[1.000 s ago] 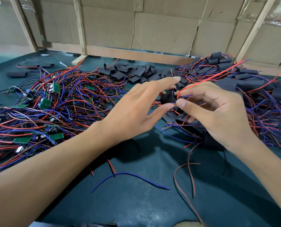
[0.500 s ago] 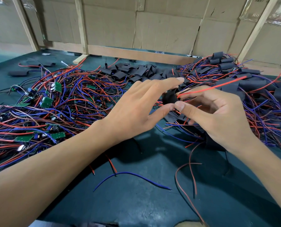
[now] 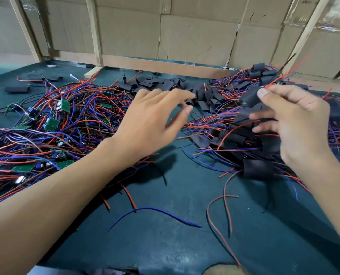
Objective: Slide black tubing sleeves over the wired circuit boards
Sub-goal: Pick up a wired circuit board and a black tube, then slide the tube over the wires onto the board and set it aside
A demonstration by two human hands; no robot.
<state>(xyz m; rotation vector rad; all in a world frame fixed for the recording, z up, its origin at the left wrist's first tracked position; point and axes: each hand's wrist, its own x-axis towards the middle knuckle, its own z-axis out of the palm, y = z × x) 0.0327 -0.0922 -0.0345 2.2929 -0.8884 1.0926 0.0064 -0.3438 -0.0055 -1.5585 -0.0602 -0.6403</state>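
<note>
A dark green desk [image 3: 165, 245] carries a big tangle of wired circuit boards [image 3: 52, 124] at the left and sleeved ones [image 3: 244, 139] heaped at the right. Loose black tubing sleeves [image 3: 161, 84] lie along the back. The left hand [image 3: 153, 118] hovers with relaxed fingers, holding nothing; the right hand [image 3: 296, 120], apart from it, pinches a sleeved board [image 3: 251, 97] with red wire.

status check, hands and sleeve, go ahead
Left hand open, empty, over the bare boards pile. Right hand pinches a sleeved board by its wires. Nothing blocking.
</note>
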